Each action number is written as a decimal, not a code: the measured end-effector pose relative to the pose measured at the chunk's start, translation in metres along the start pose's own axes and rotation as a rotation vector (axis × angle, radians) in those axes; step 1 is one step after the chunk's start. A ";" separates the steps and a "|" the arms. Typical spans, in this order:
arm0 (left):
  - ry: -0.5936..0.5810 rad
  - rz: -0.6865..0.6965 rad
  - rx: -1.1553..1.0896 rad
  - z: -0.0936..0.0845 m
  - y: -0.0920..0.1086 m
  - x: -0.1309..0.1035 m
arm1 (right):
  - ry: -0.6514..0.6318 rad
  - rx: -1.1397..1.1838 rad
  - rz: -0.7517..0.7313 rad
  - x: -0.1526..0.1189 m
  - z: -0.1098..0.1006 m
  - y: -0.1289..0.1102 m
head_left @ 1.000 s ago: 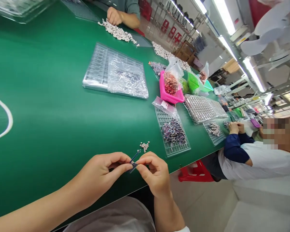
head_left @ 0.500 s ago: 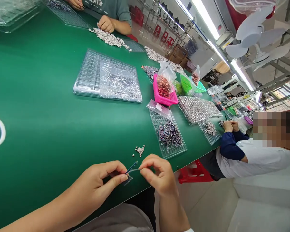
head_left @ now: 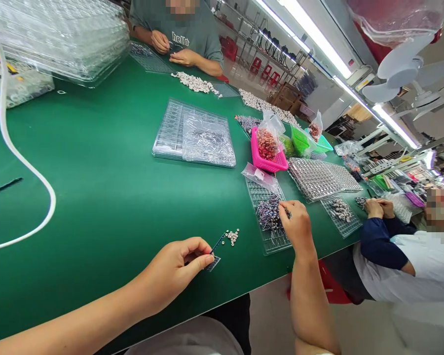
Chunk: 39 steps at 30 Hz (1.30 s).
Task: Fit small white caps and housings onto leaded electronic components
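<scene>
Head view: green tabletop (head_left: 107, 207), red stools (head_left: 266, 71), tube lights (head_left: 317, 37).
Left hand (head_left: 183, 261) pinches dark piece (head_left: 214, 264); right hand (head_left: 298, 222) half-curled over wired parts (head_left: 268, 212), hold unclear.

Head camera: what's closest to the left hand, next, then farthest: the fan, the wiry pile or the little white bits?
1. Little white bits: on the table, just beyond the left hand.
2. Wiry pile: farther right, by the right hand.
3. Fan: high up, far right.

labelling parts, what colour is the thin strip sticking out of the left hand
The thin strip in the left hand is dark blue; head view shows it best.
</scene>
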<state>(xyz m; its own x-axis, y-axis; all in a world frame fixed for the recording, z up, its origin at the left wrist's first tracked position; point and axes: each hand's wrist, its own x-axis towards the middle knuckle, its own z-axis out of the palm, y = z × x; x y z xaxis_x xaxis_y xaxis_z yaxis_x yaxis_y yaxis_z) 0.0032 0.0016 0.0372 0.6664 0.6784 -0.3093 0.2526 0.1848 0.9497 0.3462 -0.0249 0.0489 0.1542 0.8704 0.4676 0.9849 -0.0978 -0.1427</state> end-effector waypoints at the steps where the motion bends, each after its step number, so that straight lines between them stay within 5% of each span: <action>1: 0.001 -0.001 -0.007 0.000 0.000 0.000 | 0.029 0.000 -0.002 -0.004 -0.001 -0.003; 5: 0.001 -0.010 -0.029 -0.001 0.000 -0.001 | 0.146 0.114 -0.041 -0.034 -0.012 -0.038; 13: 0.050 -0.012 -0.085 -0.001 0.003 -0.002 | -0.115 0.510 0.008 -0.092 0.000 -0.116; 31: 0.040 -0.019 -0.089 -0.003 0.007 0.000 | -0.218 0.235 -0.321 -0.073 0.004 -0.114; 39: 0.042 -0.004 -0.076 -0.002 0.005 0.000 | -0.199 0.349 -0.223 -0.070 0.010 -0.119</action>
<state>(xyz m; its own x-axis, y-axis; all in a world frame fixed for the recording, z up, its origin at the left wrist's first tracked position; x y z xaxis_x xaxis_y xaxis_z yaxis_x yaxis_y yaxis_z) 0.0028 0.0036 0.0423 0.6348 0.7067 -0.3123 0.2004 0.2398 0.9499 0.2174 -0.0696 0.0241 -0.1105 0.9306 0.3489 0.9015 0.2417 -0.3590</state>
